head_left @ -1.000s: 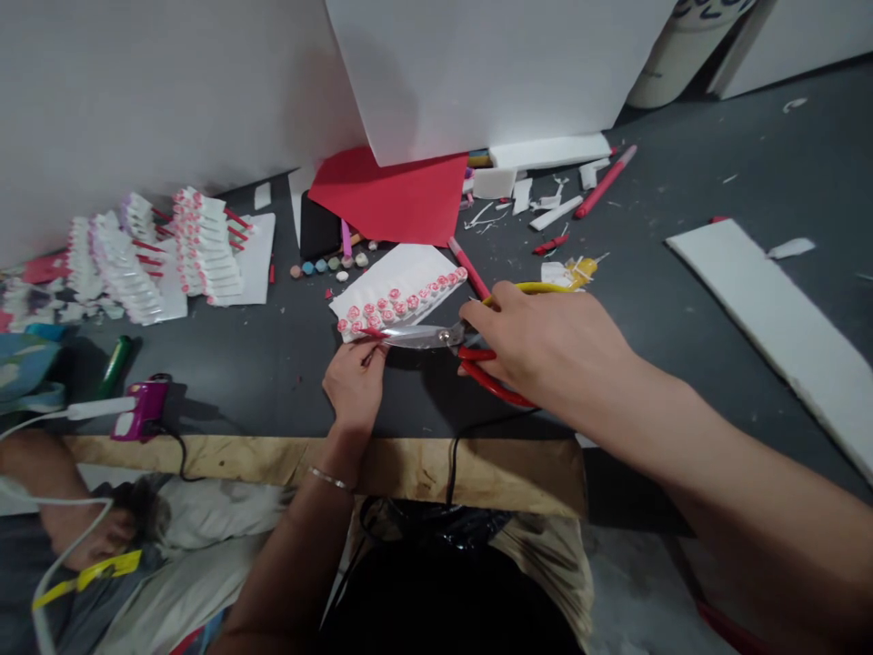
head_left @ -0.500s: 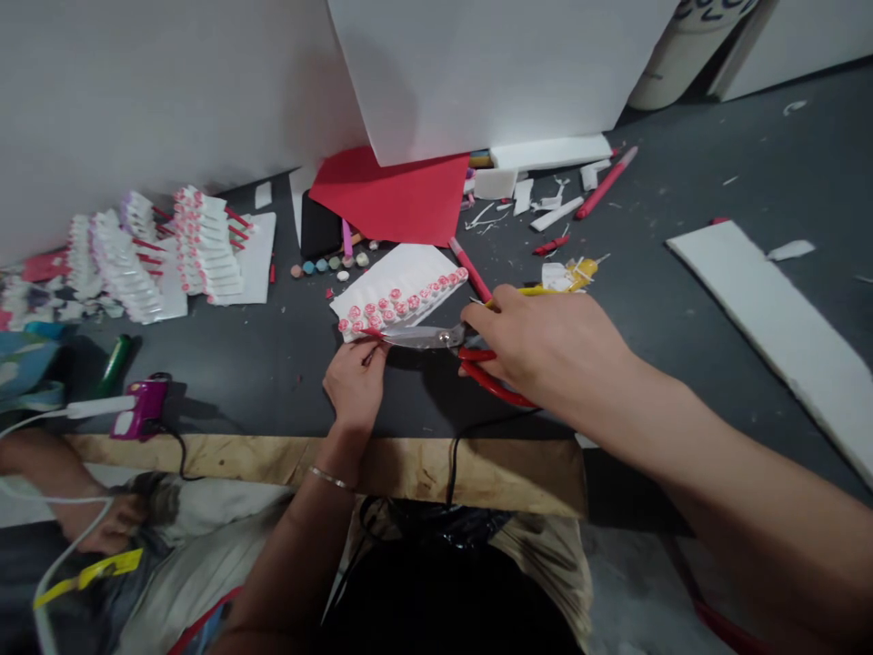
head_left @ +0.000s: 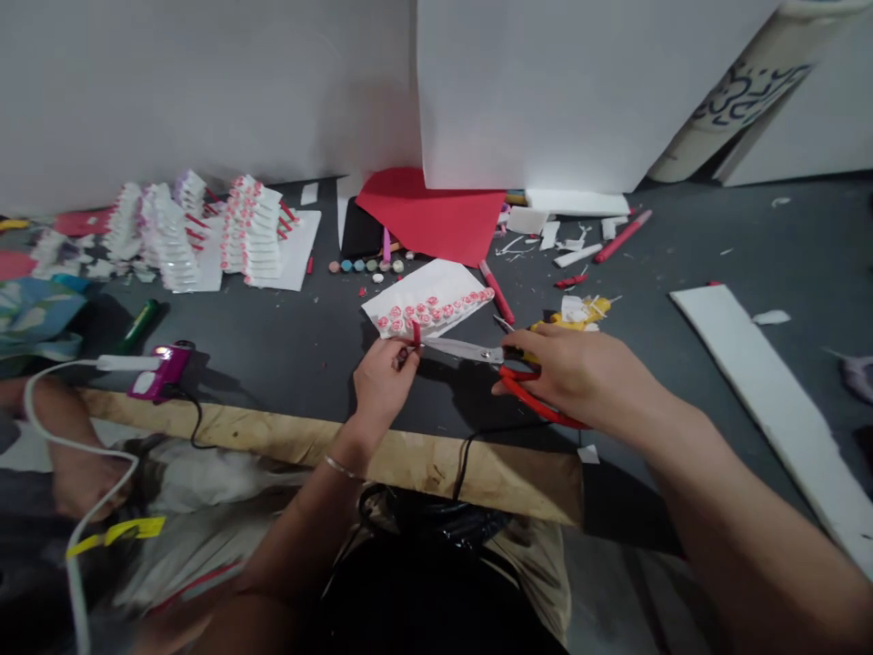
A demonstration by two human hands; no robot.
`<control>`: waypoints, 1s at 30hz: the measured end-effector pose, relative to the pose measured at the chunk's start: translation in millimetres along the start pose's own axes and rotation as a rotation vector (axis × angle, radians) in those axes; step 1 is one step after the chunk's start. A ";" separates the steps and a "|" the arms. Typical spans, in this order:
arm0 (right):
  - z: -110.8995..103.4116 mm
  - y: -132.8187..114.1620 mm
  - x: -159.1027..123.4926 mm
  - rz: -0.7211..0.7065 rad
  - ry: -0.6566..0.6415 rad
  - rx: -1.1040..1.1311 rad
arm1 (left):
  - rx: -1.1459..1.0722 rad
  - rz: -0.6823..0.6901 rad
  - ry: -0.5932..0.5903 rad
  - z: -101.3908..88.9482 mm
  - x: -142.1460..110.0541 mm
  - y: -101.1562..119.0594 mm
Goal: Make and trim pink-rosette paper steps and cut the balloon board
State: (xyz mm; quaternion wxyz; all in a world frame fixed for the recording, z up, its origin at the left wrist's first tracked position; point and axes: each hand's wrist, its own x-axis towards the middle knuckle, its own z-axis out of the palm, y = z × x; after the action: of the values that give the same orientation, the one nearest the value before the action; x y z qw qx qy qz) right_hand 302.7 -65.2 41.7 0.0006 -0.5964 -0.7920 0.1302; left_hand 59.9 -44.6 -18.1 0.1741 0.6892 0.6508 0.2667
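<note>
My left hand pinches a thin red stick at the lower edge of a white foam sheet, which carries a row of pink-and-white paper roses. My right hand grips red-handled scissors. Their steel blades point left, with the tips close to the red stick and my left fingers. Under my right fingers lies a yellow-and-white scrap pile. Part of the scissor handles is hidden by my right hand.
A red paper sheet and foam scraps lie at the back. Stacked rose sticks stand at left beside a magenta device. A white foam strip lies at right. Another person's arm shows at lower left.
The whole view has shifted and tilted, so the table items sit further right and lower. My hands, the scissors and the rose sheet keep roughly the same arrangement.
</note>
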 end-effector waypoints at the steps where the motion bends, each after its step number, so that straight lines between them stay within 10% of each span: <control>1: 1.1 0.7 -2.2 0.006 -0.006 0.036 | -0.030 0.004 -0.012 -1.1 -1.4 -0.1; 8: -6.0 -6.1 -14.9 0.029 -0.133 0.266 | -0.390 -0.032 -0.092 -4.4 -8.8 -6.8; 14: -5.9 -13.9 -21.1 0.067 -0.226 0.477 | -0.904 -0.258 -0.392 -8.8 -12.4 -10.6; 30: 22.6 -56.6 -57.0 0.265 -0.301 0.719 | -1.177 -0.312 -0.311 -39.2 -43.1 -6.5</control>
State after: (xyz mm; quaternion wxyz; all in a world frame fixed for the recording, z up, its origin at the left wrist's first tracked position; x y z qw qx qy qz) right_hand 262.1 -138.1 40.3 0.0764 -0.6294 -0.6037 0.4834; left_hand 30.9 -90.9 3.3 0.6539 0.4053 0.4551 0.4485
